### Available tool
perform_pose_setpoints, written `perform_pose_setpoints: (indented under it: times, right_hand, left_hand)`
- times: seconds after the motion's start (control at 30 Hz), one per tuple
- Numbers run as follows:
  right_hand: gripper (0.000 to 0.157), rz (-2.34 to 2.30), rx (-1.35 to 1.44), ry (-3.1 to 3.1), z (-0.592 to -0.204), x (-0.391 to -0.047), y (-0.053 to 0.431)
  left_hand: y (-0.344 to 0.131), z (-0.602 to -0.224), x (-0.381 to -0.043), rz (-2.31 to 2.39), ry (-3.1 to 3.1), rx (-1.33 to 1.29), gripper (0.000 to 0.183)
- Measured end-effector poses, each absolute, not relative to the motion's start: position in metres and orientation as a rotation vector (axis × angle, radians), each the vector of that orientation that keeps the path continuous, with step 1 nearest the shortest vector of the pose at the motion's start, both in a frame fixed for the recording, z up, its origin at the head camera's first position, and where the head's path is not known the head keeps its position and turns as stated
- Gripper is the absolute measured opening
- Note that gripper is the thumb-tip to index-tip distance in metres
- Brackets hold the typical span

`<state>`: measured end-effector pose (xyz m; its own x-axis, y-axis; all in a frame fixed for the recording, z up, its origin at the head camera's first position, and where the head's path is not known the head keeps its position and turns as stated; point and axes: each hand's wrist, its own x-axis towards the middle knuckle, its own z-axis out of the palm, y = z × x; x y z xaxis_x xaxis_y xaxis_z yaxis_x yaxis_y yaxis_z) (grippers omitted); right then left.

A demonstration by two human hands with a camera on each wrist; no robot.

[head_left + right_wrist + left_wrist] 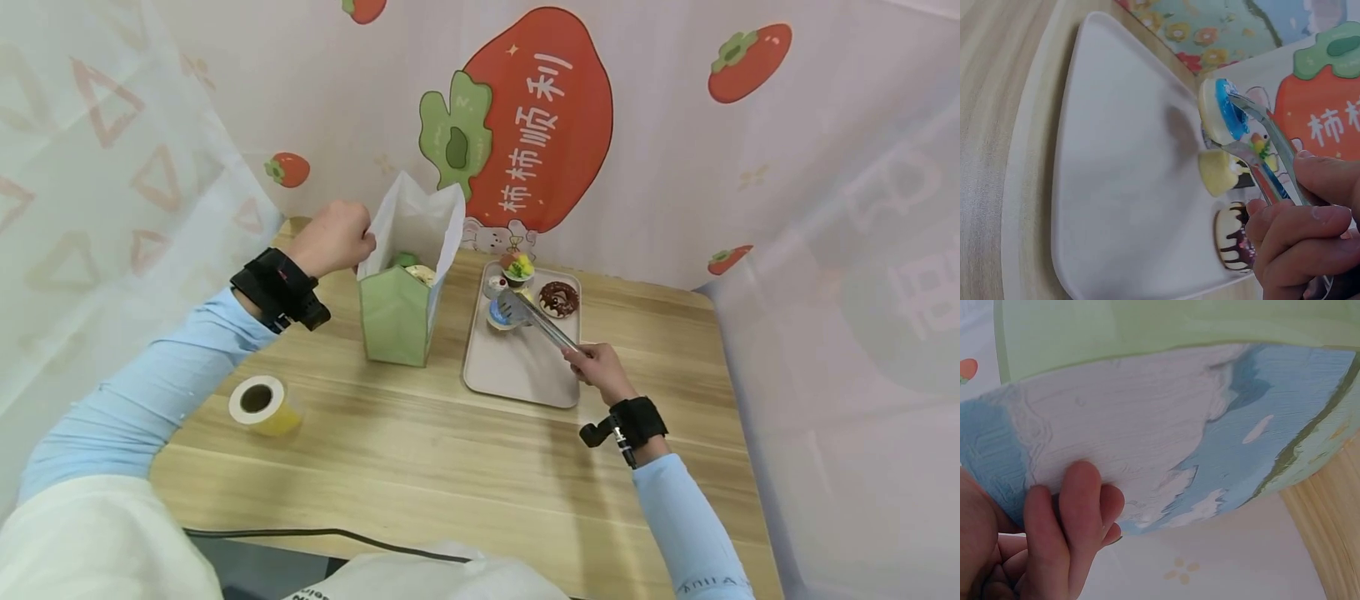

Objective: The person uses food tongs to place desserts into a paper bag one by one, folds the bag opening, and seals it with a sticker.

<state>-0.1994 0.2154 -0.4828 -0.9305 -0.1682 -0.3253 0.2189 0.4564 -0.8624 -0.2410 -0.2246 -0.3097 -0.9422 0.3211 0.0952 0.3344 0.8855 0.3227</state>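
Observation:
My left hand [333,237] pinches the upper left edge of a green paper bag [393,321] with a white inside. The bag stands upright with its mouth open; a pale round item [422,273] and something green show inside. In the left wrist view, fingers lie against the bag's painted blue and white side [1210,437]. My right hand [600,371] holds metal tongs [551,325], their tips closed on a blue-iced doughnut [1216,115] tilted on edge over the beige tray [517,375]. A chocolate doughnut [558,298] and a yellow pastry [1216,172] sit on the tray.
A topped cupcake [517,267] and a small white-topped sweet [495,286] are at the tray's far left corner. A paper roll [258,402] stands at the table's left. A black cable [330,532] crosses the near edge. Printed curtains [660,183] enclose the table.

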Motion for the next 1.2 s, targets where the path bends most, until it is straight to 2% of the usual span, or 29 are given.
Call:
perform_pose_setpoints:
  times: [0.37,0.67,0.9,1.2]
  right_hand:
    - [0.034,-1.592,0.031,2.343,-0.435,-0.193,0.227]
    - [0.024,-1.723,-0.132,2.330,-0.382,-0.198,0.219]
    - [0.029,-1.696,-0.345,2.368,-0.337,-0.211,0.194]
    - [0.032,-1.334,-0.497,2.579,-0.299,-0.234,0.138]
  left_hand:
    - [-0.227,-0.307,-0.243,-0.514,-3.007,-0.545,0.033]
    - [-0.225,-0.308,-0.245,-0.517,-3.019,-0.553,0.031]
    - [-0.225,-0.309,-0.245,-0.524,-3.007,-0.564,0.030]
    - [-0.225,-0.310,-0.245,-0.561,-3.000,-0.563,0.032]
